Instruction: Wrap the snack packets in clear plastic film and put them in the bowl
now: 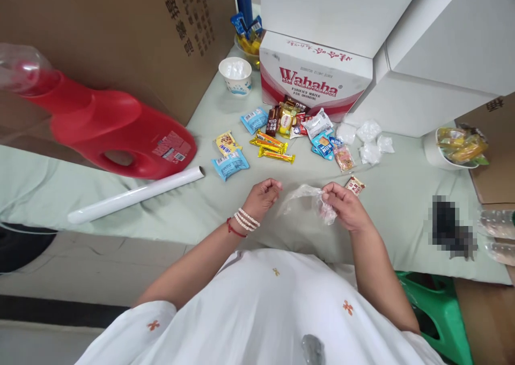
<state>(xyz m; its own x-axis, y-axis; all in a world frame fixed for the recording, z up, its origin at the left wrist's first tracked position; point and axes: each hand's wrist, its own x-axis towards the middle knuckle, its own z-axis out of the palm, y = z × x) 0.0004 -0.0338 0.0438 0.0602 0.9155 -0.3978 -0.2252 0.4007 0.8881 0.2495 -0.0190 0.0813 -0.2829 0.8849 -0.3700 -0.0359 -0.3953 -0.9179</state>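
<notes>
My right hand (341, 206) pinches a thin clear plastic bag (303, 193), bunched up and hanging above the green cloth. Something reddish and white shows through its crumpled lower part. To its left, my left hand (263, 198) has its fingers pressed together, a short gap from the bag; whether anything small is between them I cannot make out. Just beyond my right hand lies a small cream and red packet (354, 185). Farther back is a pile of wrapped snacks (286, 121), with yellow stick packets (270, 146) and blue packets (230, 164) nearer my left hand.
Several small white bundles (369, 153) lie right of the snacks. Behind stand a Wahaba-style water carton (317, 80) and a paper cup (235, 77). A red jug (120, 131) and a white roll (137, 195) are left; a snack-filled tub (436, 153) stands right.
</notes>
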